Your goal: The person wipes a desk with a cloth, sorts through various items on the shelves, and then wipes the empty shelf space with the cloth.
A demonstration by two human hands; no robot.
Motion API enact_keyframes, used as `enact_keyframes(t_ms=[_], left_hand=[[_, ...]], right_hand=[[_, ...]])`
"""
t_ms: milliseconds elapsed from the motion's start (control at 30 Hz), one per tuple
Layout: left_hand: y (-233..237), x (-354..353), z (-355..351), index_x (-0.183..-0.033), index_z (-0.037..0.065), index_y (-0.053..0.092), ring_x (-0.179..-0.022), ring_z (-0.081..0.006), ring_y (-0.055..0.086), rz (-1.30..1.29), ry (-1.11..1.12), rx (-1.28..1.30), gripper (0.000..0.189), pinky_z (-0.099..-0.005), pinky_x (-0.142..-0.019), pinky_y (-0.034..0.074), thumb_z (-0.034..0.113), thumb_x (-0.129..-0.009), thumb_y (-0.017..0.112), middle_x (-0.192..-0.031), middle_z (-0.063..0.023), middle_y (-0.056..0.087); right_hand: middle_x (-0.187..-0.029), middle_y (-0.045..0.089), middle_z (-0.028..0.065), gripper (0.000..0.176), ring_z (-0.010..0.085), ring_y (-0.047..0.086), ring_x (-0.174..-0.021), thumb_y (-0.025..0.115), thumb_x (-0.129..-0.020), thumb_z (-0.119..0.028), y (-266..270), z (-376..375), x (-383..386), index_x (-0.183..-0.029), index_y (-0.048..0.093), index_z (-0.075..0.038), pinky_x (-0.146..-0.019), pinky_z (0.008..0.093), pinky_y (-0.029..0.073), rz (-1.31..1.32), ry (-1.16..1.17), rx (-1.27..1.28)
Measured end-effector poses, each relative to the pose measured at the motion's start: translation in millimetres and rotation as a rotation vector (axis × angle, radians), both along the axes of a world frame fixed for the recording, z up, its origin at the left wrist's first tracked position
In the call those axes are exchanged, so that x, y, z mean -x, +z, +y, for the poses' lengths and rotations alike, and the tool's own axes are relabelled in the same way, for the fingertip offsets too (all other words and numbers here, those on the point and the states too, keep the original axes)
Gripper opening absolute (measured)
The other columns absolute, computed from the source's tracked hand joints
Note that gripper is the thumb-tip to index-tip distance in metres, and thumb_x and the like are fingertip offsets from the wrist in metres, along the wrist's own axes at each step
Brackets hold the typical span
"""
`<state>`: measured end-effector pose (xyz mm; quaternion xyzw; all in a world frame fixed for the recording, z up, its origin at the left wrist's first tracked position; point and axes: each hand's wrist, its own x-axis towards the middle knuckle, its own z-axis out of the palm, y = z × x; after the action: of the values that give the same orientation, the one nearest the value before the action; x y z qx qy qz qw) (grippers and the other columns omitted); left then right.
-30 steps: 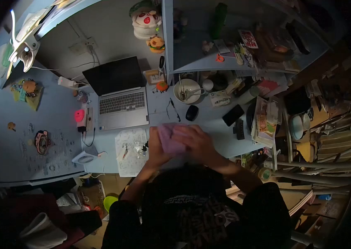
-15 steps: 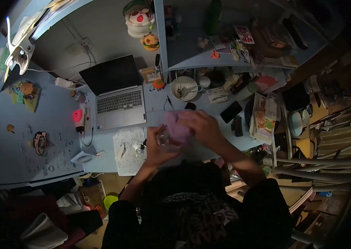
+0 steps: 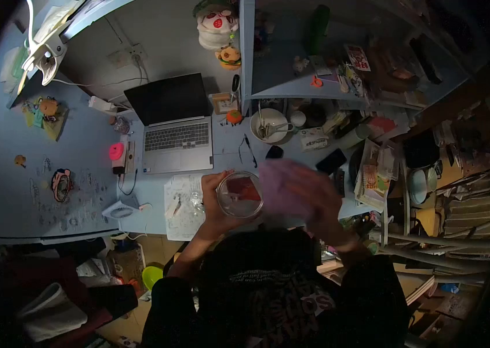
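Your left hand [image 3: 210,204] holds a glass [image 3: 239,195] with its round mouth turned up toward you, the grip curled round its wall. The glass is clear, with a reddish patch showing through its upper half and pale glints lower down. Just right of that grip, your right hand [image 3: 323,203] is closed on a bunched purple cloth [image 3: 285,182]. The cloth is blurred, and you cannot tell whether it touches the rim. Both sit over the surface [image 3: 227,153]. A paper [image 3: 181,203] lies just left of the left grip, with a laptop [image 3: 175,124] beyond it.
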<state>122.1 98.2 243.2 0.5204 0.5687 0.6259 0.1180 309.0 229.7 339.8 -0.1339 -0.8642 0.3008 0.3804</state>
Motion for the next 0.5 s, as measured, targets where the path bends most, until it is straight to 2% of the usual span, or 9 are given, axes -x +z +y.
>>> enact_keyframes(t_ms=[33,100,133,200,233,300,400,433,500], left_hand=[[-3,0,1,-0.133,0.006,0.025,-0.112,-0.0241,0.049,0.002,-0.001,-0.003,0.108,-0.0363,-0.094,0.046,0.023,-0.050,0.092,-0.118,-0.0125,0.041],[-8,0,2,-0.128,0.002,0.032,-0.111,-0.0268,0.048,0.124,0.008,0.159,0.099,-0.0347,-0.090,0.046,0.015,-0.048,0.089,-0.114,-0.0137,0.042],[3,-1,5,-0.128,0.002,0.032,-0.111,-0.0268,0.048,0.123,-0.001,0.160,0.099,-0.0347,-0.090,0.046,0.015,-0.048,0.089,-0.114,-0.0137,0.042],[25,-3,9,-0.124,0.001,0.039,-0.107,-0.0242,0.050,0.359,-0.180,0.267,0.084,-0.0338,-0.088,0.045,0.012,-0.053,0.082,-0.112,-0.0127,0.048],[30,-10,10,-0.124,0.001,0.039,-0.107,-0.0242,0.050,0.359,-0.186,0.267,0.084,-0.0338,-0.088,0.045,0.012,-0.053,0.082,-0.112,-0.0127,0.048],[35,-26,9,-0.121,0.001,0.044,-0.105,-0.0204,0.051,-0.395,-0.199,0.238,0.077,-0.0342,-0.090,0.044,0.014,-0.055,0.081,-0.117,-0.0108,0.050],[11,-22,0,-0.119,0.003,0.046,-0.105,-0.0181,0.052,-0.473,-0.177,0.168,0.065,-0.0349,-0.091,0.044,0.012,-0.063,0.077,-0.116,-0.0093,0.052],[-3,-16,-4,-0.119,0.003,0.046,-0.105,-0.0181,0.052,-0.473,-0.172,0.166,0.065,-0.0349,-0.091,0.044,0.012,-0.063,0.077,-0.116,-0.0093,0.052],[-28,-3,-13,-0.125,0.007,0.043,-0.105,-0.0198,0.054,-0.695,-0.031,0.275,0.064,-0.0373,-0.092,0.045,0.026,-0.073,0.074,-0.114,-0.0076,0.052]], right_hand=[[-0.121,0.057,0.0064,0.036,0.0258,0.054,-0.114,0.063,-0.073,-0.001,-1,-12,2,-0.106,0.067,-0.014,-0.095,0.0376,0.046,0.002,-0.001,-0.003],[-0.122,0.057,0.0037,0.034,0.0245,0.053,-0.113,0.067,-0.072,-0.010,-5,-33,12,-0.105,0.066,-0.016,-0.097,0.0370,0.044,-0.197,0.154,-0.464],[-0.122,0.057,0.0037,0.034,0.0245,0.053,-0.113,0.067,-0.072,-0.010,-9,-35,19,-0.105,0.066,-0.016,-0.097,0.0370,0.044,-0.200,0.146,-0.461],[-0.119,0.059,0.0010,0.032,0.0239,0.056,-0.108,0.068,-0.070,-0.011,-18,-26,32,-0.101,0.066,-0.014,-0.090,0.0357,0.048,-0.208,0.134,-0.357],[-0.119,0.059,0.0010,0.032,0.0239,0.056,-0.108,0.068,-0.070,-0.011,-18,-16,36,-0.101,0.066,-0.014,-0.090,0.0357,0.048,-0.210,0.129,-0.355],[-0.115,0.061,0.0006,0.031,0.0246,0.058,-0.102,0.067,-0.068,-0.006,-18,4,45,-0.098,0.066,-0.012,-0.083,0.0353,0.051,-0.320,0.132,-0.042],[-0.107,0.063,0.0068,0.044,0.0265,0.061,-0.095,0.061,-0.063,0.006,-33,24,43,-0.103,0.066,-0.011,-0.079,0.0324,0.051,-0.318,0.125,0.108],[-0.107,0.063,0.0068,0.044,0.0265,0.061,-0.095,0.061,-0.063,0.006,-43,27,38,-0.103,0.066,-0.011,-0.079,0.0324,0.051,-0.319,0.130,0.106],[-0.105,0.063,0.0095,0.043,0.0249,0.062,-0.093,0.058,-0.064,0.008,-66,33,26,-0.104,0.065,-0.006,-0.078,0.0317,0.050,-0.328,0.143,0.302]])
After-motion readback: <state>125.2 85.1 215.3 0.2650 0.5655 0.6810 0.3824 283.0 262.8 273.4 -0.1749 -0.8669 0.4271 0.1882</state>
